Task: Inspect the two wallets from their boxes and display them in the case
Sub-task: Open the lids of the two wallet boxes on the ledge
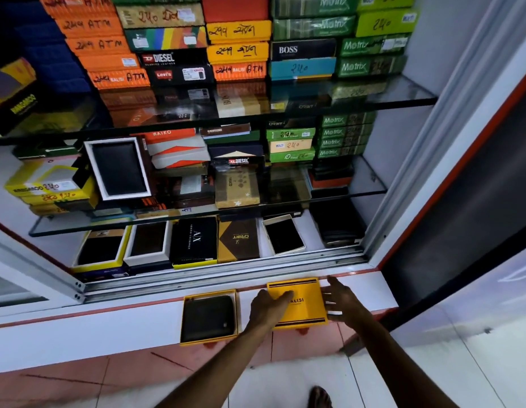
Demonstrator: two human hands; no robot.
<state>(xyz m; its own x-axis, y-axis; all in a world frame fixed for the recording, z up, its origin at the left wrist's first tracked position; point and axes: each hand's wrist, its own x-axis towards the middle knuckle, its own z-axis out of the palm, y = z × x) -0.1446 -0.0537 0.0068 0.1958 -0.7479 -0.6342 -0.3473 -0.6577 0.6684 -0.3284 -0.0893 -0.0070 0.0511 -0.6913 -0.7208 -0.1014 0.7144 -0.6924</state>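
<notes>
An open yellow box [186, 319] rests on the white ledge [108, 328] in front of the display case, with a black wallet [208, 318] lying inside it. To its right sits a closed yellow box [307, 307] with black stripes and a printed brand name. My left hand [269, 304] lies flat on that box's left part, fingers pointing right. My right hand [342, 300] is at the box's right edge, fingers spread and touching its side. Neither hand is closed around the box.
The display case [370, 184] has glass shelves [403, 98] stacked with many wallet boxes. Its bottom row [194, 242] holds several open and closed boxes behind a sliding-door track [226, 275]. A glass panel stands at the right, tiled floor below, a foot at the bottom.
</notes>
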